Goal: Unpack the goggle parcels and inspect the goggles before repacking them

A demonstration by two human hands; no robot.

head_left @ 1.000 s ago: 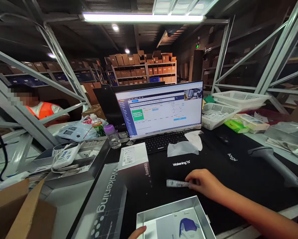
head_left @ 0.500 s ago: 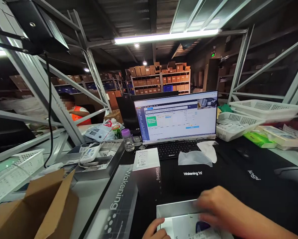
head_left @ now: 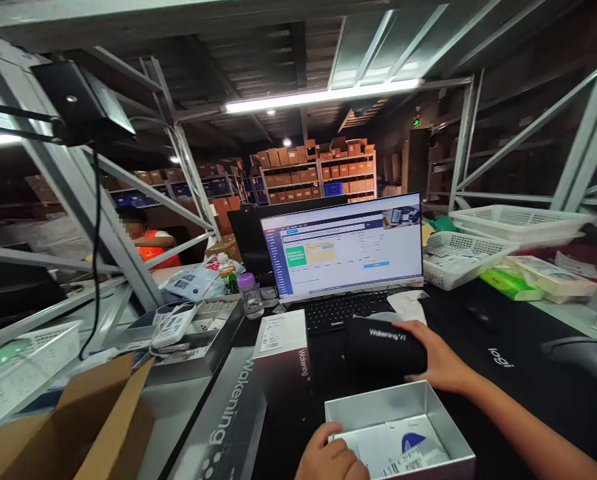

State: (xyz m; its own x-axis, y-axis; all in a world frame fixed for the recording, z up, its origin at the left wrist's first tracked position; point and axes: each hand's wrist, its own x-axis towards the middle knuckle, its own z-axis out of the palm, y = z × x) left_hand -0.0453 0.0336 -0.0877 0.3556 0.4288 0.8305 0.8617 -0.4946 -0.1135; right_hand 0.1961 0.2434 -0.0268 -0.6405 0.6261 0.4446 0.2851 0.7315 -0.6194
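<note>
My right hand is wrapped round the right end of a black case with white Wakening lettering, above the desk mat. In front of it is an open silver-white box. Inside the box lie white papers, a purple-printed piece and a clear packet with a barcode label. At the box's left wall, my left hand grips the edge with its fingers curled over it. Behind the left hand, a tall white carton with a label stands upright.
A monitor and keyboard stand behind. White baskets and a scanner are on the right. An open cardboard box, a grey tray and a purple-capped bottle are on the left. A person in orange sits beyond.
My right hand has moved from the box to the black case, gripped it and raised it off the mat. My left hand stays at the box. The camera view has shifted slightly.
</note>
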